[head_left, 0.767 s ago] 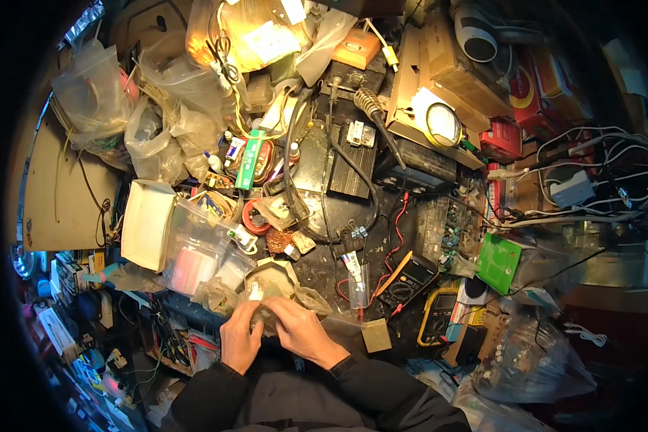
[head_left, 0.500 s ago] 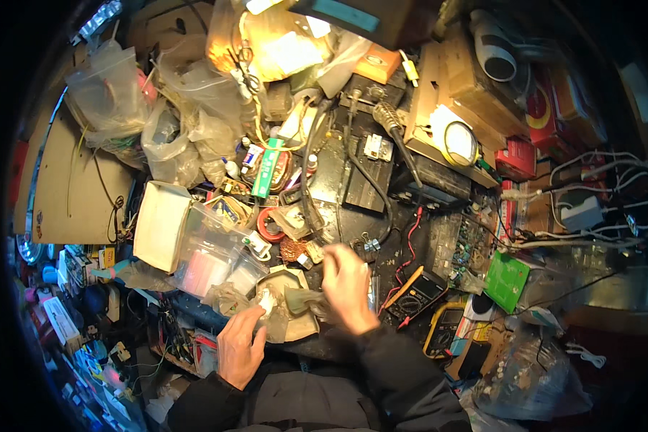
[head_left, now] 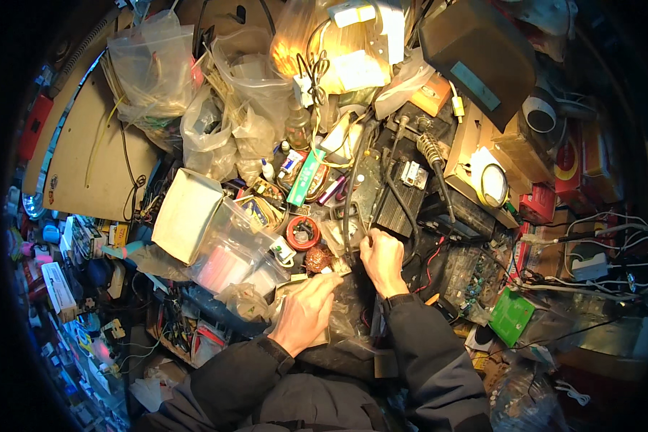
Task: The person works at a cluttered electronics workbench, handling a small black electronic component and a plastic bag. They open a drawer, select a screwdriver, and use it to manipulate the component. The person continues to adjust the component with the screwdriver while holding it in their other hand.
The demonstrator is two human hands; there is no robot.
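My left hand reaches over a shallow cardboard tray, its fingers stretched out, with no held object showing. Its fingertips come close to small pale parts beside a ball of copper-coloured wire. To its right my right hand is curled closed, knuckles up, at the end of a black cable. Whatever its fingers grip is hidden. Clear plastic bags lie crumpled between my wrists. Just beyond the copper wire sits a red ring with small parts inside.
Left of my hands stand a cream box lid and a clear bag with pink contents. A ribbed black metal block lies beyond my right hand. A green board and white cables are at the right.
The view has shifted, so the bench sits farther right. My left hand has moved right across the tray. My right hand has moved farther away and is curled tighter, its sleeve now covering the multimeters.
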